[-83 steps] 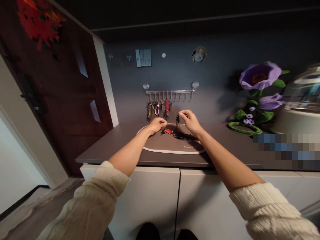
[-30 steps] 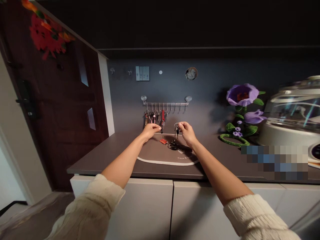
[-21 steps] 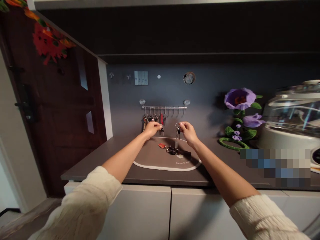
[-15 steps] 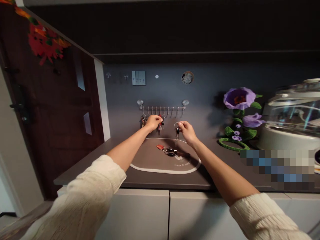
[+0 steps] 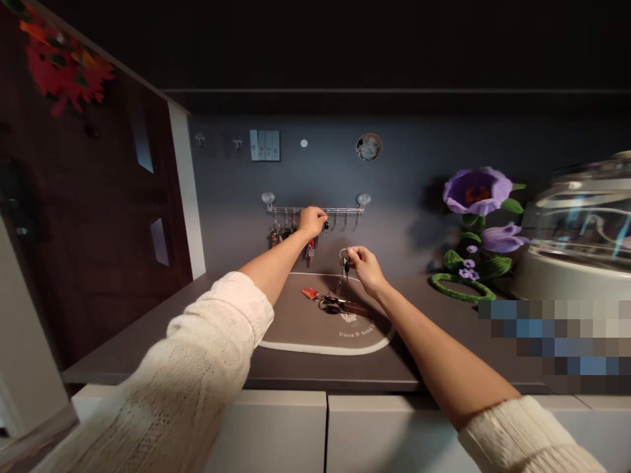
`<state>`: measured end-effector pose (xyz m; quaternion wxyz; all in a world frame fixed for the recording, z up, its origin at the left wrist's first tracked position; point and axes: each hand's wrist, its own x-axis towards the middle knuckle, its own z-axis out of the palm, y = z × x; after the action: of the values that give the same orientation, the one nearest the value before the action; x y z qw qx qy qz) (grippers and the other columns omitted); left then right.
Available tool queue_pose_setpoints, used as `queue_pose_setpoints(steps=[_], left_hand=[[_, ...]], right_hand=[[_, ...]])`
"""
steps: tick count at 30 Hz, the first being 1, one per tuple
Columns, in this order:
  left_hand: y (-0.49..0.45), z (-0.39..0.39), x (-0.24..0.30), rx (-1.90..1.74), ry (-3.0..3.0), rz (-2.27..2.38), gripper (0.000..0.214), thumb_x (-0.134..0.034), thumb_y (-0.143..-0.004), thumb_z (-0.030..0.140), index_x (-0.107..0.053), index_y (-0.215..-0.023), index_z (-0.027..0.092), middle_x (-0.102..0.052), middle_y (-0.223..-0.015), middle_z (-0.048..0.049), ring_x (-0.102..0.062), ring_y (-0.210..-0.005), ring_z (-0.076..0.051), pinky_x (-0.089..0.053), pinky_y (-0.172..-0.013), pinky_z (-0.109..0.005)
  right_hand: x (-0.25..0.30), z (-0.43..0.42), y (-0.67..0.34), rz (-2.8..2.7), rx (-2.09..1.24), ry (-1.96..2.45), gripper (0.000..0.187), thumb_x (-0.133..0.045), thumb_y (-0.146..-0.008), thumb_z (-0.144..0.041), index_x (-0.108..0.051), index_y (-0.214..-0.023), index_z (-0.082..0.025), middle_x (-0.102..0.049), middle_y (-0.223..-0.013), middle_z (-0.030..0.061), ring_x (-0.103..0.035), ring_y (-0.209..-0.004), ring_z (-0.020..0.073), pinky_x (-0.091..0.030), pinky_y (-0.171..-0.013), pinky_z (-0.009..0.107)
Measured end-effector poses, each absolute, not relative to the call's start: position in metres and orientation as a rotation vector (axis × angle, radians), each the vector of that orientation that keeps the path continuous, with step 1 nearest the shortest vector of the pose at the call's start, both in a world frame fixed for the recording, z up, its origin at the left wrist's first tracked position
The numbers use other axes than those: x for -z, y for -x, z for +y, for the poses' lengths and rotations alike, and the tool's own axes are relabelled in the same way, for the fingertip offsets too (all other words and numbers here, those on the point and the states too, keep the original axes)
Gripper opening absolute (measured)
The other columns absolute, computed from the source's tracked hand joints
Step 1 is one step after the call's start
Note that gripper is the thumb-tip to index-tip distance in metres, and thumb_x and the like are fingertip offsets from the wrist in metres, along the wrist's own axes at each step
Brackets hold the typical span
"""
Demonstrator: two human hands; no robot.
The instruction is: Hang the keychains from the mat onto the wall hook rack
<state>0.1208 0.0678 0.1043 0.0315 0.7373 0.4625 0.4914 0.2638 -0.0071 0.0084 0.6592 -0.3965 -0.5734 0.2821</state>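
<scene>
My left hand [image 5: 312,221] is at the hooks of a clear wall rack [image 5: 345,211], its fingers pinched on a small bunch of keys [image 5: 326,226]. The ring of that bunch is mostly hidden by the fingers, so I cannot tell whether it hangs on a hook. More keys [image 5: 276,235] hang on the rack's left hooks, and a red-tagged bunch [image 5: 310,248] shows just below my left wrist. Lower and to the right, my right hand [image 5: 363,264] grips a key ring [image 5: 344,256] with keys dangling above the mat.
A brown mat [image 5: 290,328] with a white edge lies on the counter [image 5: 162,341], bearing a red tag [image 5: 310,293] and more keys [image 5: 331,305]. Purple knitted flowers [image 5: 477,192] and a glass-topped appliance [image 5: 576,263] stand at right. A dark cabinet [image 5: 345,46] overhangs the counter.
My left hand has risen with its keys from in front of the rack to the level of the hooks. My right hand still holds its key ring, nearly in place. The view has shifted slightly.
</scene>
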Motion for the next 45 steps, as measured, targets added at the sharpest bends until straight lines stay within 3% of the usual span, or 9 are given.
queue_pose_setpoints(steps=[12,22,33,45], left_hand=[[-0.132,0.071,-0.105,-1.446,-2.251,1.723,0.017,-0.056,-0.074,0.024,-0.069,-0.086,0.025,-0.068,-0.094,-0.0024,-0.059,-0.088,-0.015,-0.042,-0.079,-0.023],[-0.131,0.064,-0.095,-1.324,-2.516,1.729,0.019,-0.052,-0.075,0.022,-0.070,-0.082,0.023,-0.067,-0.093,-0.0079,-0.059,-0.089,-0.019,-0.042,-0.078,-0.028],[-0.121,0.048,-0.083,-1.415,-2.477,1.653,0.024,-0.051,-0.078,0.023,-0.066,-0.096,0.022,-0.067,-0.099,-0.0067,-0.059,-0.092,-0.019,-0.042,-0.079,-0.026],[-0.082,-0.005,-0.013,-1.389,-2.344,1.430,0.023,-0.049,-0.079,0.024,-0.066,-0.094,0.017,-0.068,-0.087,-0.0055,-0.059,-0.077,-0.014,-0.043,-0.073,-0.023]], right_hand=[[-0.009,-0.008,-0.260,-1.319,-0.619,0.910,0.033,-0.059,-0.066,-0.048,-0.054,-0.075,-0.016,-0.055,-0.071,0.0008,-0.047,-0.062,0.0099,-0.040,-0.063,0.026],[-0.010,-0.007,-0.262,-1.307,-0.597,0.895,0.035,-0.059,-0.065,-0.050,-0.054,-0.074,-0.016,-0.056,-0.070,0.0012,-0.047,-0.061,0.0100,-0.041,-0.062,0.026],[-0.011,-0.008,-0.265,-1.292,-0.589,0.874,0.037,-0.059,-0.063,-0.051,-0.054,-0.075,-0.016,-0.054,-0.071,0.0007,-0.047,-0.063,0.0102,-0.040,-0.064,0.027],[-0.012,-0.015,-0.270,-1.489,-0.250,0.976,0.022,-0.049,-0.074,-0.040,-0.053,-0.074,-0.018,-0.054,-0.070,0.0016,-0.046,-0.065,0.0126,-0.037,-0.066,0.027]])
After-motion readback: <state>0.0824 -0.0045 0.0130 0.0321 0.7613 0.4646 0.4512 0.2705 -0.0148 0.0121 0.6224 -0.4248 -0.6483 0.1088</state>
